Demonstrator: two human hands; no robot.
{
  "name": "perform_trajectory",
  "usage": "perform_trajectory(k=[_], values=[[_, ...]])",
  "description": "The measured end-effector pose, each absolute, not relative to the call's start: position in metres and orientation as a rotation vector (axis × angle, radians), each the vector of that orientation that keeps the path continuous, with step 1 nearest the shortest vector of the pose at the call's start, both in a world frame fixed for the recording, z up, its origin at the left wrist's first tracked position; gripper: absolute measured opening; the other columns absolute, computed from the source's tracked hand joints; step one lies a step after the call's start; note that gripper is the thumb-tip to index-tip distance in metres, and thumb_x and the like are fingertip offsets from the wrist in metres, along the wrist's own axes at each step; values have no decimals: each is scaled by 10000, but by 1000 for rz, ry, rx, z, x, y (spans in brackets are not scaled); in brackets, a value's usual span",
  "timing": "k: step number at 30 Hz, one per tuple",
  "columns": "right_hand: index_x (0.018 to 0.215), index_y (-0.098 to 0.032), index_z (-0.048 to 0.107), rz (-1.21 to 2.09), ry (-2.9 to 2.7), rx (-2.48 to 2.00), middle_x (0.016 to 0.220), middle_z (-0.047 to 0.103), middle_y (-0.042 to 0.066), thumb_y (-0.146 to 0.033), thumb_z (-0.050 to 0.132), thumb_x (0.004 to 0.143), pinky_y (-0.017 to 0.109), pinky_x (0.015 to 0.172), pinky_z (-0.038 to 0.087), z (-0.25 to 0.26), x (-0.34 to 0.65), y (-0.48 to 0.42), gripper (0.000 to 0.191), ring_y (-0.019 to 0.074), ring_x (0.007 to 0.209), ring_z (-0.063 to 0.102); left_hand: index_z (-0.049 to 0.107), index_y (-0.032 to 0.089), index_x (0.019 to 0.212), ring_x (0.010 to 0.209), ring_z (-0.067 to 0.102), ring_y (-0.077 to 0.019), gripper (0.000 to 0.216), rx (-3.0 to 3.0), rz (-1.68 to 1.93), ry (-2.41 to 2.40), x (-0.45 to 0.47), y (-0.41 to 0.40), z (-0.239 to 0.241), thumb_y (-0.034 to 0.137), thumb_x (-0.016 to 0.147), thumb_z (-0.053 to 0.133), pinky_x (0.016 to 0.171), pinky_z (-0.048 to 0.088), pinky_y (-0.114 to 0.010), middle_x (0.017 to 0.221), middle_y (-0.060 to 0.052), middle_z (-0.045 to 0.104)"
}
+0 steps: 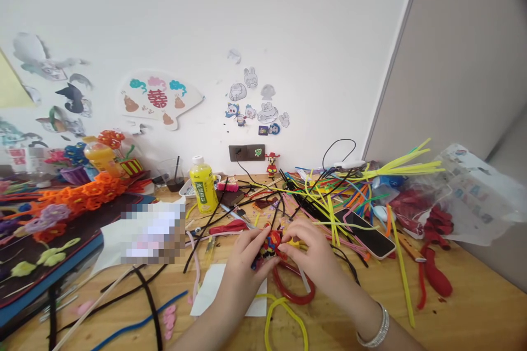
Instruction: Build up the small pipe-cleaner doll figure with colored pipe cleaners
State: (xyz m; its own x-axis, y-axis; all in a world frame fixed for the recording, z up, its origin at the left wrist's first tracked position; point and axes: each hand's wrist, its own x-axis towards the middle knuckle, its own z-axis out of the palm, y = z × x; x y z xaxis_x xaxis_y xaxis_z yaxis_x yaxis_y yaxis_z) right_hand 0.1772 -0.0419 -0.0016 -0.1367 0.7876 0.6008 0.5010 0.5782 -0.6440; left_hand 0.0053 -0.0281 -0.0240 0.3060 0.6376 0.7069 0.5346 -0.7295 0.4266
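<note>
My left hand [247, 255] is closed around a small red and blue craft figure [272, 242], which it holds over the table; the fingers hide much of it. At its right edge, my right hand [307, 247] is in a pinch with the fingertips against the figure; what they grip is too small to make out. Just below the hands lies a glossy red loop [294, 299]. Under my left wrist is a sheet of white paper [209, 288]. Nearer to me, a yellow pipe cleaner [267, 334] curls on the wood.
Many pipe cleaners [329, 197] pile up at the back right beside a phone [370, 238]. A yellow drink bottle [203, 184] stands back left, near a cup [173, 175]. Red balloons [437, 274] lie at right. Pipe-cleaner flowers [82, 197] cover the left side.
</note>
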Motion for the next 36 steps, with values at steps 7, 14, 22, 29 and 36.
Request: perform_trajectory(k=[7,14,22,29,36], values=[[620,-172,590,700,-1544,-1257,644,581,-6,-169,624,650,247,558,399,-17,165,-34,46,140,597,518,482,201,1214,862,586,-203,436,2727,1536,1112,7,-23,-34,198,784,555,733,511,-341,957,-112,600],[593,-168,592,827,-1423,-1211,609,568,-9,-209,620,639,241,551,393,-20,160,-35,67,132,577,499,477,197,1220,855,593,-202,426,2780,1560,1138,7,-22,-34,197,798,531,722,514,-331,951,-112,607],[651,-152,591,1087,-1136,-992,625,557,-15,-384,678,644,239,597,414,-4,175,-35,248,114,595,502,527,206,1183,901,589,-220,422,2556,1419,1199,6,-25,-32,228,764,570,780,497,-371,982,-110,620],[634,-185,533,1118,-739,-745,598,481,-36,-376,690,642,261,566,455,1,217,-18,248,102,531,463,634,204,1040,961,585,-248,350,2048,1302,1240,6,-25,-18,312,708,610,830,470,-380,1011,-95,651],[604,-190,495,1008,-792,-790,563,442,-47,-438,639,677,239,479,409,-9,217,-8,296,87,466,403,635,162,943,878,593,-207,314,1433,1232,1047,6,-22,-15,391,740,564,734,476,-301,861,-56,670]])
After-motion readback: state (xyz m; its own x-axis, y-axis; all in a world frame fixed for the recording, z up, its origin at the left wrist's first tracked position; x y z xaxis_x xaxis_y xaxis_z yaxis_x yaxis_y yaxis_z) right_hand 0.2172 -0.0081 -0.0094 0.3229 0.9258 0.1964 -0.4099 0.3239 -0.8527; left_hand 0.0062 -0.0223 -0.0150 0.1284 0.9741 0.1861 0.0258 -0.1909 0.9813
